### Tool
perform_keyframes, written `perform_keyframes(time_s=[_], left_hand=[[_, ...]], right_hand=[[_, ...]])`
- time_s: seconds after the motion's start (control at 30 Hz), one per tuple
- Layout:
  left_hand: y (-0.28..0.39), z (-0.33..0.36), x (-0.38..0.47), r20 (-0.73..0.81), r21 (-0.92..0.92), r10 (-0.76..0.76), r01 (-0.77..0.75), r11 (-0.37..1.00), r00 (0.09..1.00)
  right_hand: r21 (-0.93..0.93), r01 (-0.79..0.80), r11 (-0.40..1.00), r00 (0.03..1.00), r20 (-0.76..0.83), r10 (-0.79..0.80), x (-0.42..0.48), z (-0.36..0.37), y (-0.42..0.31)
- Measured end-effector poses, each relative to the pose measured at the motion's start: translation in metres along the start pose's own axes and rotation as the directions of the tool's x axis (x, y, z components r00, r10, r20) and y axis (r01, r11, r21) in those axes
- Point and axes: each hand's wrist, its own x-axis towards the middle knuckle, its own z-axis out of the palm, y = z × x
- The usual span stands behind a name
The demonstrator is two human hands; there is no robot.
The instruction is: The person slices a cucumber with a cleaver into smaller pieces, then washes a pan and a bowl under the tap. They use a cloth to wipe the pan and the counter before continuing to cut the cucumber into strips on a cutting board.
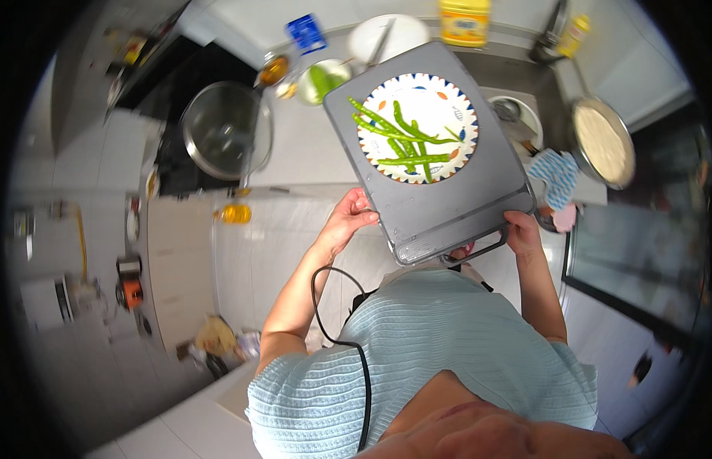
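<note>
A dark grey plastic cutting board (447, 201) with a loop handle (482, 246) is held in front of my body, tilted in the view. My left hand (356, 211) grips its left edge, thumb on top. At the near right corner, beside the handle, my right hand (522, 229) has hold of it. On the board rests a round white plate (427, 94) with a patterned rim of blue triangles and orange and blue fish. Several long green chili peppers (416, 160) lie on the plate, some reaching over its left rim. Water drops dot the board.
A glass-lidded pan (226, 132) stands on the black stove at left. Behind the board are a white plate (364, 37) with a knife (383, 41), a bowl of green vegetable (321, 83) and a yellow jug (463, 23). Rightward: sink (496, 72), blue-striped cloth (556, 178), dough basin (601, 143).
</note>
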Motion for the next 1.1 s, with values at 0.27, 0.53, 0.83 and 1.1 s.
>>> perform_keyframes(time_s=[0.27,0.53,0.83,1.1], left_hand=[[-0.063,-0.001,-0.018,-0.290,0.030,0.068,-0.062,0.998,0.955],[-0.130,-0.059,-0.099,-0.481,-0.100,-0.047,-0.001,0.995,0.876],[-0.184,-0.099,-0.070,-0.488,-0.235,-0.210,0.104,0.966,0.847],[-0.185,-0.119,0.016,-0.496,-0.311,-0.189,0.029,0.950,0.847]], right_hand=[[-0.098,-0.340,0.935,0.914,0.198,0.353,0.087,-0.029,0.022],[-0.213,-0.533,0.819,0.763,0.297,0.574,0.114,0.009,0.107],[-0.223,-0.646,0.730,0.683,0.258,0.684,0.157,-0.028,0.163],[-0.441,-0.564,0.698,0.728,0.135,0.673,0.231,-0.012,0.133]])
